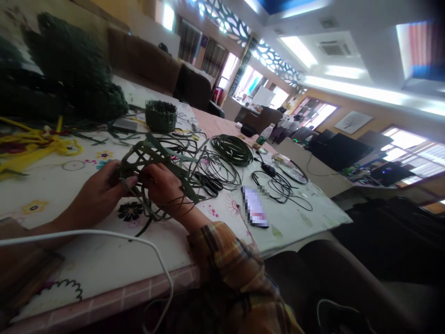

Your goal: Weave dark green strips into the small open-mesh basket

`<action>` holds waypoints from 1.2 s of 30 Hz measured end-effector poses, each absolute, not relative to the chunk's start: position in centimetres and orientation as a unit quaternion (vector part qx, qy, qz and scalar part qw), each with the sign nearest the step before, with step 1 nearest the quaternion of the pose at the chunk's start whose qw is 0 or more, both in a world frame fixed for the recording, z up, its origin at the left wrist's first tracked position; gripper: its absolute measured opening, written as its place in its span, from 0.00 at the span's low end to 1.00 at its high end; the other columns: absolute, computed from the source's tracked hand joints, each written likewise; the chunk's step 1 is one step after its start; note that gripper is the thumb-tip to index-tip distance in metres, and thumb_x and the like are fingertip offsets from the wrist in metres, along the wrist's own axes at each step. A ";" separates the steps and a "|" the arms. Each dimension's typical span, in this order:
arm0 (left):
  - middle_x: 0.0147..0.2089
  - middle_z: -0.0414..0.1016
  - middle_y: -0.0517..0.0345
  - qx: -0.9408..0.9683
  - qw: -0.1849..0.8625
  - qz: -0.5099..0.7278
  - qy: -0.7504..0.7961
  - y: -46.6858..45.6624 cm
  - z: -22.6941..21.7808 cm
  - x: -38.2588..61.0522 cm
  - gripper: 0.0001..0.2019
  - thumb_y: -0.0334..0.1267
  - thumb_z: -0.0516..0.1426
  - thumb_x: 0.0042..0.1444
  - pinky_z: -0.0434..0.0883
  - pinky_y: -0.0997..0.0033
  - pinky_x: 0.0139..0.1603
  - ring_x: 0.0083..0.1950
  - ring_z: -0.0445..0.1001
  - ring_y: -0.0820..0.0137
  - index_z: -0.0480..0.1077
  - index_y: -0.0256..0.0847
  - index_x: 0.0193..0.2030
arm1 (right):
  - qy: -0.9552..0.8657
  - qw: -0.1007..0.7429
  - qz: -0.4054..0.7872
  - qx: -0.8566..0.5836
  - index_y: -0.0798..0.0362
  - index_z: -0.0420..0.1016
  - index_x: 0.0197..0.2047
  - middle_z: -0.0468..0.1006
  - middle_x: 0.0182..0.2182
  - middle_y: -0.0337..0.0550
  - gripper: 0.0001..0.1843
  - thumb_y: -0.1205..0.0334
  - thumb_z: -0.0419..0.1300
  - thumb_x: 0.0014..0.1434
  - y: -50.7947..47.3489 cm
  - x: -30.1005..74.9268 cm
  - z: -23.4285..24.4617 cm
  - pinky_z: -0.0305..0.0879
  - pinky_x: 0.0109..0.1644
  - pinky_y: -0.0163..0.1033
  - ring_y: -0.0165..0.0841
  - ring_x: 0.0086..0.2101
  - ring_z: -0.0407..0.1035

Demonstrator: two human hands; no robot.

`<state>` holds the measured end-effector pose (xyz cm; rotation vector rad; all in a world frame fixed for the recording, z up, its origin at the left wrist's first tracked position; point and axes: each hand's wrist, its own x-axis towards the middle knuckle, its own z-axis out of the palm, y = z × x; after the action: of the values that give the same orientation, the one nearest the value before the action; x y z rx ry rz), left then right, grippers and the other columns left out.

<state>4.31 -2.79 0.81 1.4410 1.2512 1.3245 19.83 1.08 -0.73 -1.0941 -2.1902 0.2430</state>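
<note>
A partly woven basket point(149, 155) of dark green flat strips is held up between both hands, with loose strip ends fanning out to the right. My left hand point(100, 190) is closed on its left edge, the thumb pressed on the rim. My right hand point(162, 185) reaches into the near side of the weave, fingers curled and partly hidden among the strips. A thin strip crosses my right wrist. Just right of the basket lie black-handled scissors point(208, 184), partly covered by strips.
Behind the hands stands a finished-looking small green basket point(161, 116). A coil of green strip point(232, 149), a phone point(255, 206), black cable point(278, 185) and a bottle point(266, 133) lie to the right. Yellow strips point(38, 144) lie left. A white cable point(153, 246) crosses the foreground.
</note>
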 end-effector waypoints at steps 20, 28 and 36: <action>0.39 0.75 0.56 0.530 0.397 0.555 0.504 -2.4 0.2 3.6 0.21 0.50 0.63 0.53 0.81 0.73 0.33 0.35 0.76 0.71 0.70 0.39 0.48 | -0.863 0.283 -0.014 -0.417 0.52 0.73 0.36 0.74 0.37 0.45 0.10 0.72 0.53 0.64 1.7 20.6 -0.6 0.62 0.43 0.39 0.36 0.40 0.68; 0.39 0.74 0.57 0.548 0.378 0.549 0.505 -2.3 -0.3 3.4 0.21 0.52 0.62 0.53 0.80 0.74 0.31 0.34 0.75 0.71 0.69 0.40 0.48 | -0.835 0.343 0.025 -0.429 0.53 0.74 0.34 0.74 0.35 0.44 0.08 0.70 0.56 0.64 1.4 20.4 -0.6 0.66 0.43 0.38 0.35 0.39 0.69; 0.37 0.72 0.57 0.595 0.317 0.535 0.509 -2.7 -0.4 3.9 0.21 0.54 0.60 0.52 0.79 0.72 0.35 0.35 0.72 0.71 0.69 0.39 0.44 | -0.780 0.380 0.043 -0.494 0.53 0.79 0.32 0.76 0.39 0.47 0.10 0.60 0.62 0.64 1.6 19.8 -2.4 0.67 0.55 0.46 0.39 0.45 0.70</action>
<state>3.91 -2.73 -0.42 1.5666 1.3395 1.4072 19.78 1.62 -2.44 -1.2624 -1.9928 0.1094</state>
